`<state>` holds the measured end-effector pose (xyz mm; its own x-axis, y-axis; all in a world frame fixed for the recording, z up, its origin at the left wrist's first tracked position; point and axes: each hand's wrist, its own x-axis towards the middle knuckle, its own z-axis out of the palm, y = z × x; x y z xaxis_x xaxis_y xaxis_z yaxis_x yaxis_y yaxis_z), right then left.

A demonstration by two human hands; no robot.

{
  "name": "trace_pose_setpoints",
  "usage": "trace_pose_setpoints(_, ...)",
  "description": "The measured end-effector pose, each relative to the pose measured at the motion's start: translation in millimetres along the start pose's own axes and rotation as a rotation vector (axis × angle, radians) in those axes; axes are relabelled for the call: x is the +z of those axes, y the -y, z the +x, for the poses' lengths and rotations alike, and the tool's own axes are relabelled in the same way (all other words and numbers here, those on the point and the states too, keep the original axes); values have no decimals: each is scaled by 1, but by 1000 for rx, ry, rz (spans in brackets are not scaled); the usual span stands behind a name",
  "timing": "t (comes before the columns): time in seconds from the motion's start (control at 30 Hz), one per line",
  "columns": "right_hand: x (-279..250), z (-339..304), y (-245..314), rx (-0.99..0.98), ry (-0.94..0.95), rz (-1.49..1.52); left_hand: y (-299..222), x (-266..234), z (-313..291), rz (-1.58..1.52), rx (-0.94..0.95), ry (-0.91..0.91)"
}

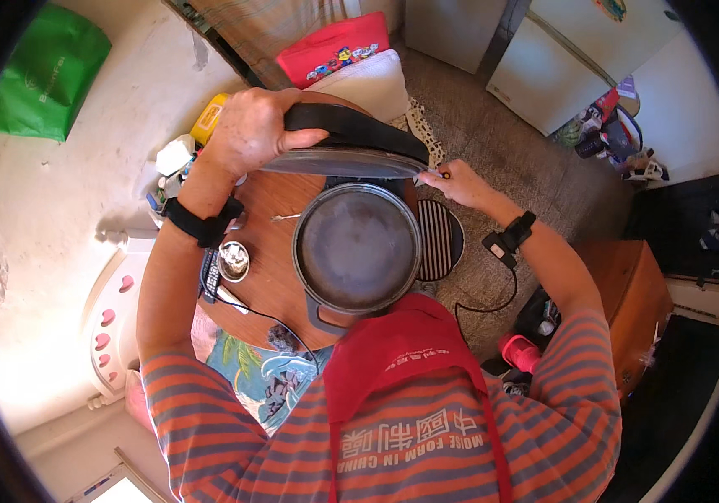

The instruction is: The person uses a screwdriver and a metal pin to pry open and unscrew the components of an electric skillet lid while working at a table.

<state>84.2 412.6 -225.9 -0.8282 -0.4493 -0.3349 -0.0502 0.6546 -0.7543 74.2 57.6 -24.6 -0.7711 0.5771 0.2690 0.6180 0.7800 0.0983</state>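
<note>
My left hand (250,130) grips the left side of a round black pan-like piece (359,134) with a grey metal rim, held tilted in the air. At its right edge my right hand (460,184) pinches a small thin tool (433,173) with a dark and yellow end, whose tip is against or very close to the rim. Its exact kind is too small to make out. Below, on the table, lies a round dark grey pan (358,247) with a looped handle (321,318) toward me. The underside of the raised piece is mostly hidden.
The round wooden table (271,197) also bears a foil-filled cup (233,261), a remote control (210,275) and a cable. A striped round seat (435,239) stands at right. A white chair back (368,84) is beyond, with a wooden cabinet (628,293) at far right.
</note>
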Motion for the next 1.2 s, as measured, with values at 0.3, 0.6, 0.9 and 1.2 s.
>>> trace_pose_setpoints(0.3, 23, -16, -7, 16, -244, 71, -6, -3, -17, -102, -5, -14)
trace_pose_setpoints(0.6, 24, -38, 0, 75, -175, 484, 0, 5, -45, -92, 1, 31)
trace_pose_setpoints(0.9, -9, -64, 42, 270, 84, -1, -57, 21, -75, -12, 42, -69)
trace_pose_setpoints(1.2, 16, -90, 38, 500, 103, 645, -103, 35, -104, -19, -8, -169)
